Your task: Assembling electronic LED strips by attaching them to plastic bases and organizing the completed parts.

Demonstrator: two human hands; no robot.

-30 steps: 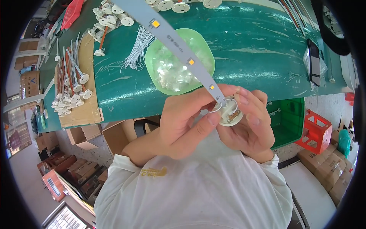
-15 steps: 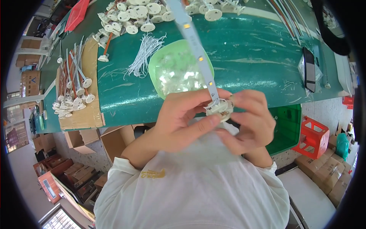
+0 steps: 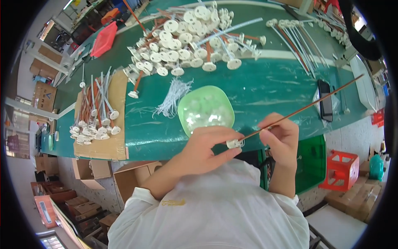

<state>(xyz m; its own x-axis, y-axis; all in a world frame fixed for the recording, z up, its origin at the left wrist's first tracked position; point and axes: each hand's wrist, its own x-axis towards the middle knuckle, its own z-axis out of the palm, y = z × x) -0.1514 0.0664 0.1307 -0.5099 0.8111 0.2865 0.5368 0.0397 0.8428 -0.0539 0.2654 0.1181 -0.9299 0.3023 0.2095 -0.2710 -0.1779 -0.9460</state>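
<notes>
My left hand (image 3: 209,146) pinches a small white round end piece (image 3: 235,143) between thumb and fingers, near my body. From that piece a long thin LED strip (image 3: 315,102) slants up to the right, its brown side showing. My right hand (image 3: 282,137) grips the strip between thumb and fingers, a short way from the end piece. Fine pale wire seems to loop at the end piece, too small to make out fully. Just beyond my left hand stands a light green bowl (image 3: 207,92) with small clear, shiny pieces in it.
Behind the bowl lies a bundle of white wires (image 3: 172,99). A large heap of strips with white round ends (image 3: 178,45) covers the back; more lie on cardboard (image 3: 118,143) at left. A phone (image 3: 325,101) rests at right, above a green bin (image 3: 311,162) and red stool (image 3: 342,170).
The strip has swung from pointing up and away to slanting right, now brown side showing instead of its LED face. My right hand has shifted from the end piece onto the strip. The view has tilted.
</notes>
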